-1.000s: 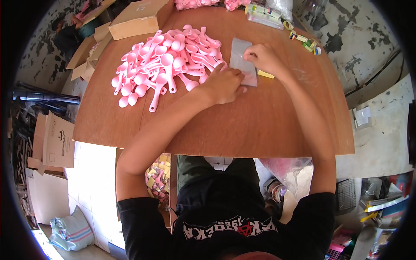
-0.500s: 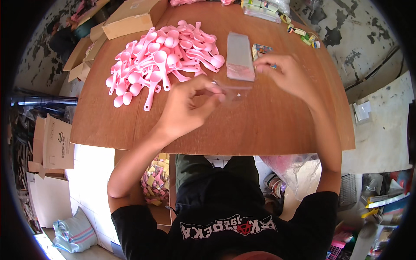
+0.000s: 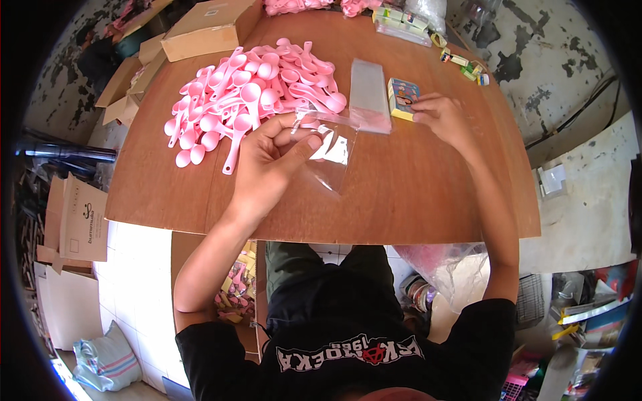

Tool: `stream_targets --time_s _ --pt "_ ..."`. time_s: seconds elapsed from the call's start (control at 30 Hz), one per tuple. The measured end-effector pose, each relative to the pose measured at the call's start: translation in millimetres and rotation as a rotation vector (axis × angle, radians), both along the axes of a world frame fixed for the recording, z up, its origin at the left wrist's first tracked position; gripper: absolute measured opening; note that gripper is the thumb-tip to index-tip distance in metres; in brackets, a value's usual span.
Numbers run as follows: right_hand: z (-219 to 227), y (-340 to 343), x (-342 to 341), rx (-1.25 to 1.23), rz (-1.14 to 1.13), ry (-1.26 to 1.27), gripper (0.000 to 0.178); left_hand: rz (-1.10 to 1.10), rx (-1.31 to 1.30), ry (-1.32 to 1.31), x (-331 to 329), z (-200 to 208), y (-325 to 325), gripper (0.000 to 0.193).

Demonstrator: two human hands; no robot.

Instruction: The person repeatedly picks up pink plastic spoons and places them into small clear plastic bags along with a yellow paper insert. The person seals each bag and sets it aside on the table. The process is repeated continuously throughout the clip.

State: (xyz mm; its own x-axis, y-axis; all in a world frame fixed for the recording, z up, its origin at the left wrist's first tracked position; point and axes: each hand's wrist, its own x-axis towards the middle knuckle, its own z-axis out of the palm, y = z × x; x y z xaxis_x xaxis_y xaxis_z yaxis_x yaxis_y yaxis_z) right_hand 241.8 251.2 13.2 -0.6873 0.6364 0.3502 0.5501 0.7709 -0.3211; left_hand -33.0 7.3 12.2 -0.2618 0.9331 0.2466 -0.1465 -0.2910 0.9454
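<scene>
In my left hand (image 3: 267, 157) is a clear plastic bag (image 3: 334, 160), pinched near its upper left part between thumb and fingers. It catches bright glare and looks empty. My right hand (image 3: 445, 120) is at a small printed block with yellow sides (image 3: 403, 99), which may be a stack of cards or a box. Thumb and fingertips press together at its right edge. Just left of that block lies a pile of clear plastic bags (image 3: 369, 90). A large heap of pink plastic spoons (image 3: 251, 93) spreads across the table beyond my left hand.
The brown wooden table (image 3: 401, 194) carries a cardboard box (image 3: 210, 30) at its far left. More plastic packs (image 3: 403, 30) and small yellow-green blocks (image 3: 461, 60) lie at the far right. Below the front edge, an open carton (image 3: 237, 287) contains pink and yellow items.
My left hand has drawn the clear bag nearer and turned it, so more of it shows. My right hand has shifted slightly right and down, uncovering the printed block.
</scene>
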Motion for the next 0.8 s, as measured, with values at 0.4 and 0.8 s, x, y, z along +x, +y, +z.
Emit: stream_targets --time_s 0.4,0.8 --pt "66 -141 -47 -0.13 0.198 0.716 0.017 -0.085 -0.041 0.026 17 2 0 0.033" --pt "60 -137 -58 -0.293 0.289 0.473 0.012 -0.163 -0.076 0.049 24 11 -9 0.037"
